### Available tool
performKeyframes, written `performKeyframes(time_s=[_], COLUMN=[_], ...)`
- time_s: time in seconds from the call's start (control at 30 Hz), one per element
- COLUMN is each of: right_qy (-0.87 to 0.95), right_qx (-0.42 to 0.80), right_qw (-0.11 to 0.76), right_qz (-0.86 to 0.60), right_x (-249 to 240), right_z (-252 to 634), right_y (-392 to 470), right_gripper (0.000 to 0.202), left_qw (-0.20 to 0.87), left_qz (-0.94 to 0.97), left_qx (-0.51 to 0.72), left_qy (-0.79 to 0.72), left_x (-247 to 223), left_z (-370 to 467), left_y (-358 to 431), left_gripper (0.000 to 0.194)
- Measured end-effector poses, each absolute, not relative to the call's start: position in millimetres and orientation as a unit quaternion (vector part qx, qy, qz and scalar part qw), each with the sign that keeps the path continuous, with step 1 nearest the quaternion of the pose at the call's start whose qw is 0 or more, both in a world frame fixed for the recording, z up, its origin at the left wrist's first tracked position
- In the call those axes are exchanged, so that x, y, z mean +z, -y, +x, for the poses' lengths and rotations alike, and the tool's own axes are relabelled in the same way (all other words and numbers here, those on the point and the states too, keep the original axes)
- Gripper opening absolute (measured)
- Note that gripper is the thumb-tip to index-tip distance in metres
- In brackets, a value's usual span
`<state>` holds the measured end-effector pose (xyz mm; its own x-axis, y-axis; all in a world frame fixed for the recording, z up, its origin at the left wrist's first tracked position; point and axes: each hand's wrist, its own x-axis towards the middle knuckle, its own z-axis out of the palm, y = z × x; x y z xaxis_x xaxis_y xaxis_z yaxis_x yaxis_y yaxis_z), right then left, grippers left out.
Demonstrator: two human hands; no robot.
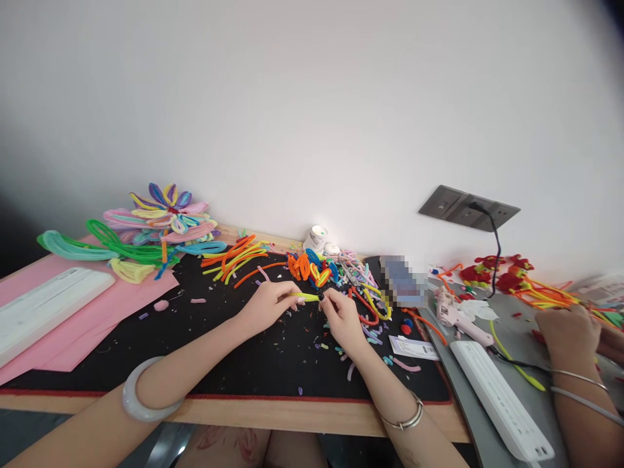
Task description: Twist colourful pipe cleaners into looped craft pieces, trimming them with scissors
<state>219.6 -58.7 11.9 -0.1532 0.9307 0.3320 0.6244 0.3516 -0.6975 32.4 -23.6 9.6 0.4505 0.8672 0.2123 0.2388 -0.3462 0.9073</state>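
Observation:
Over the middle of the black mat (205,364), a short yellow fuzzy stem (307,297) stretches between my two hands. My left hand (273,302) pinches its left end between thumb and finger. At the right end, my right hand (341,315) has its fingers closed on the stem near a small dark spot. Just behind my hands lie orange loops (298,267) and blue and yellow looped pieces. Small cut bits of fuzzy stem are scattered on the mat around my hands.
Orange and yellow stems (236,259) lie behind my left hand. A multicolour flower bunch (170,214) is at the back left, a white case (58,309) at the left. Rightward are a phone (402,281), glue gun (461,318), power strip (502,396) and another person's hand (569,331).

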Motion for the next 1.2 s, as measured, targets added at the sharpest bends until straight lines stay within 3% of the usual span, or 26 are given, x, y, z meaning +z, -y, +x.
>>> performKeyframes(time_s=[0.17, 0.27, 0.57, 0.77, 0.87, 0.97, 1.2], right_qy=[0.671, 0.638, 0.673, 0.670, 0.675, 0.680, 0.681], right_qx=[0.114, 0.041, -0.001, 0.017, 0.021, 0.042, 0.063], right_qw=[0.426, 0.427, 0.284, 0.290, 0.310, 0.315, 0.327], right_qz=[-0.596, -0.640, -0.683, -0.684, -0.669, -0.661, -0.653], right_x=[11, 9, 2, 0, -2, -4, -7], right_z=[231, 243, 256, 256, 258, 259, 259], right_y=[52, 46, 33, 33, 33, 33, 33], right_gripper=[0.024, 0.021, 0.018, 0.027, 0.031, 0.031, 0.031], left_qw=[0.408, 0.350, 0.235, 0.005, -0.055, -0.060, 0.016], left_qz=[0.708, 0.699, 0.714, 0.716, 0.693, 0.659, 0.698], left_qx=[0.401, 0.438, 0.442, 0.435, 0.370, 0.292, 0.205], left_qy=[-0.415, -0.444, -0.490, -0.546, -0.616, -0.691, -0.686], left_x=[14, 17, 11, 11, 12, 11, 6], left_z=[27, 21, 8, -13, -30, -43, -46], left_y=[19, 14, 1, -15, -25, -32, -37], left_gripper=[0.027, 0.022, 0.024, 0.027, 0.032, 0.034, 0.028])
